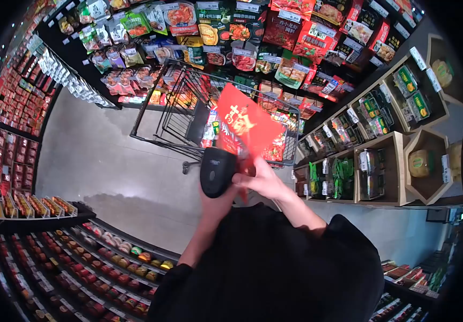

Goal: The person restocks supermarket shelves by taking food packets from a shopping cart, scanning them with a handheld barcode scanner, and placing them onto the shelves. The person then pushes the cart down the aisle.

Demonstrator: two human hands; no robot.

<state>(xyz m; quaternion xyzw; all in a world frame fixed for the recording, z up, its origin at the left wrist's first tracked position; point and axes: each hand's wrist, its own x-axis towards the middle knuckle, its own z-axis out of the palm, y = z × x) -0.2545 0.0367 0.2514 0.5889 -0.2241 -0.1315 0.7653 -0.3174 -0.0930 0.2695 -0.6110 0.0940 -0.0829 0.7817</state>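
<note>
Gripping a black handheld device [218,173], the left hand [215,205] shows few fingers; the right hand [265,180] clamps its fingers on the lower edge of a red packet [248,121] (gold lettering, blurred) in front of the cart [167,145], and a shelf tag [248,7] reads 9.90

Both forearms [205,233] kinda stretched out, angling inward, left hand [216,203] wrapped in a grip, right hand [265,180] pinching right beside it.
</note>
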